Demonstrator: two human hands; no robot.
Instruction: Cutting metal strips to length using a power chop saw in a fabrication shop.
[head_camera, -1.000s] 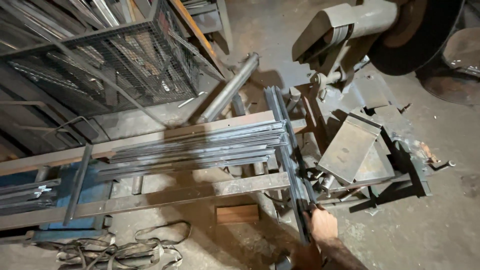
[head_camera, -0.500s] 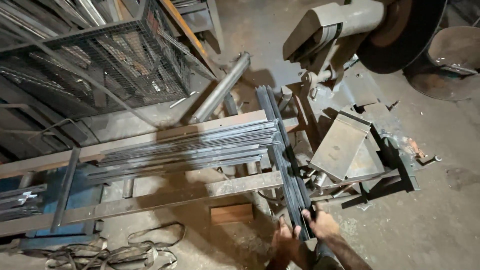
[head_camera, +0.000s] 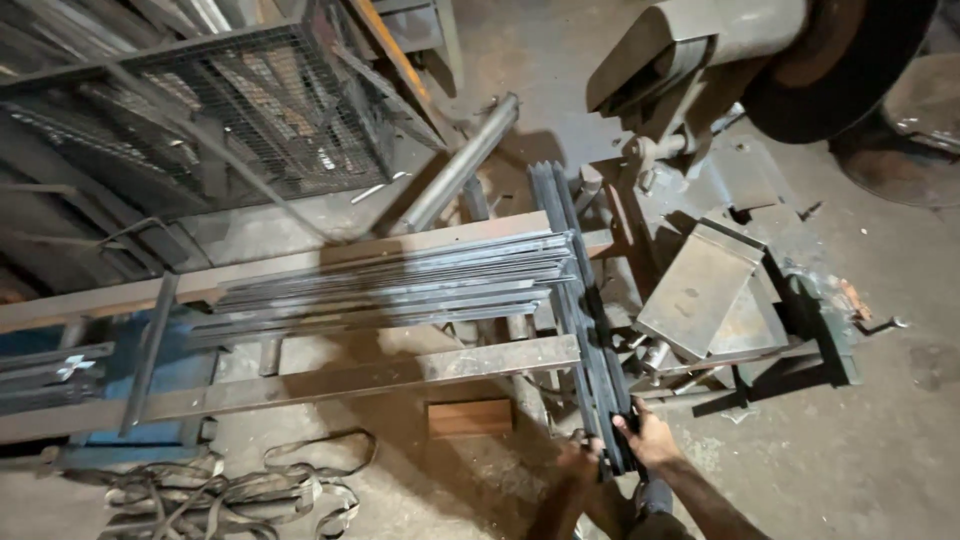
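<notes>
Steel flat bars (head_camera: 585, 330), bundled, are clenched at their near end by your right hand (head_camera: 650, 440) and left hand (head_camera: 580, 465); next, slide them toward twelve o'clock, squarely.

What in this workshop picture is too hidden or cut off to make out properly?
All in the head view:
- Left hand: in shadow, fingers behind the bundle of dark metal strips, so its grip cannot be judged.
- Right hand: fingertips wrap out of sight around the bundle's near end.
- Large wheel on the machine: cut off by the top edge.
- Bars behind the wire mesh cage: blurred by mesh and shadow.
</notes>
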